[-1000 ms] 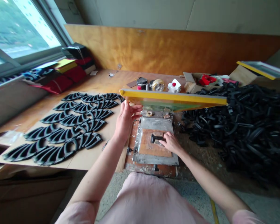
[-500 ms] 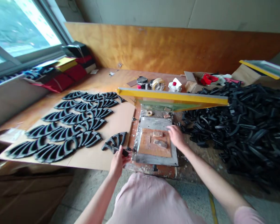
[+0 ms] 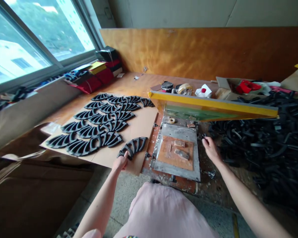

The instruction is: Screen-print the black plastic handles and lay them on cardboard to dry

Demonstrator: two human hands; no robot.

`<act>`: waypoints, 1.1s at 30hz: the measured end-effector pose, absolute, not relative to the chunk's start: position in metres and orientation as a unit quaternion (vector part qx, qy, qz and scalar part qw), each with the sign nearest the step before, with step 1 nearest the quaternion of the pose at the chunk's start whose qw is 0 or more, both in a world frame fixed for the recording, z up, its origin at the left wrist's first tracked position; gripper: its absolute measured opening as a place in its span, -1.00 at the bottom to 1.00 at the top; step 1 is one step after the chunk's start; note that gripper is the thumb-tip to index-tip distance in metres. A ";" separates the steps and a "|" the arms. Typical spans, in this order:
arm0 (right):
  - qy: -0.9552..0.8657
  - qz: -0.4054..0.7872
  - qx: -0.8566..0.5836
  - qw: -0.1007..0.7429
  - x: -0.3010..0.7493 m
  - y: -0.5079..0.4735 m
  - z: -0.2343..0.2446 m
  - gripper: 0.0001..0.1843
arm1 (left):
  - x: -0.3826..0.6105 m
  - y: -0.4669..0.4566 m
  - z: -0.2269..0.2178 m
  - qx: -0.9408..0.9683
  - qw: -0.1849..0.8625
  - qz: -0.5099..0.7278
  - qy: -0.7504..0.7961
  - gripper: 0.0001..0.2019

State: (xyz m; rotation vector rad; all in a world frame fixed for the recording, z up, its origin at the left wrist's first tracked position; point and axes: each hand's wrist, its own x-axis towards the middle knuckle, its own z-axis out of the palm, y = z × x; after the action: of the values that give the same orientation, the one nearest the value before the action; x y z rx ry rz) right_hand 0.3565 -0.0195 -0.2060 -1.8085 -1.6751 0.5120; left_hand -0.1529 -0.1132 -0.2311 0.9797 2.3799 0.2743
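My left hand (image 3: 120,162) grips the near end of a black fan-shaped plastic part (image 3: 134,146) that lies on the cardboard sheet (image 3: 144,124), just right of several like parts (image 3: 101,122) laid in rows. My right hand (image 3: 211,149) reaches to the near edge of the big heap of black parts (image 3: 265,138); its fingers curl at a piece there, and whether they hold it is unclear. Between the hands sits the metal printing plate (image 3: 177,153) with a brown jig on it. The yellow-framed screen (image 3: 213,105) stands raised above the plate.
Ink jar (image 3: 167,86), tape roll (image 3: 184,88) and a white bottle (image 3: 203,91) stand behind the screen. A cardboard box with red items (image 3: 245,86) is at back right. Red and dark stacks (image 3: 99,74) lie by the window. A brown box (image 3: 27,191) is at lower left.
My left hand left the screen frame, took the black part from the plate side and set it down on the cardboard. My right hand moved off the jig to the heap. The view shifted left.
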 end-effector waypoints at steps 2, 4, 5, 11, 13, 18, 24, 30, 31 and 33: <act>-0.664 0.263 -0.612 0.339 0.324 -0.032 -0.197 -0.58 | -0.144 -0.120 -0.226 0.372 0.242 0.082 0.892 -0.46; -0.704 0.302 -0.548 0.335 0.296 -0.044 -0.191 -0.64 | -0.123 -0.128 -0.224 0.431 0.162 0.094 0.883 -0.47; -0.722 0.306 -0.528 0.325 0.284 -0.049 -0.190 -0.68 | -0.109 -0.131 -0.226 0.470 0.117 0.104 0.869 -0.47; -0.783 0.185 -0.538 0.253 0.246 -0.061 -0.193 -0.68 | -0.050 -0.124 -0.247 0.489 0.071 0.090 0.865 -0.39; -0.809 0.121 -0.527 0.231 0.240 -0.060 -0.197 -0.68 | -0.049 -0.115 -0.251 0.467 0.081 0.093 0.875 -0.34; -0.842 0.015 -0.497 0.207 0.239 -0.059 -0.206 -0.64 | -0.055 -0.096 -0.252 0.433 0.077 0.106 0.892 -0.34; -0.860 0.019 -0.462 0.218 0.233 -0.062 -0.205 -0.56 | -0.065 -0.099 -0.249 0.461 0.063 0.099 0.880 -0.50; -0.894 0.159 -0.377 0.184 0.227 -0.078 -0.186 -0.62 | -0.095 -0.102 -0.246 0.516 0.027 0.089 0.851 -0.54; -0.884 0.180 -0.386 0.192 0.230 -0.080 -0.181 -0.66 | -0.101 -0.094 -0.244 0.519 0.017 0.091 0.850 -0.55; -0.850 0.198 -0.435 0.223 0.241 -0.085 -0.174 -0.69 | -0.111 -0.069 -0.237 0.521 0.002 0.099 0.848 -0.56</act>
State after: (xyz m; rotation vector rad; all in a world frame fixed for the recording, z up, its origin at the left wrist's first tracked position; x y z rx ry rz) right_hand 0.2405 -0.0846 -0.1745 -1.2007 -2.3467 0.5455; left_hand -0.1111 -0.0686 -0.2374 1.6356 2.6591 0.3101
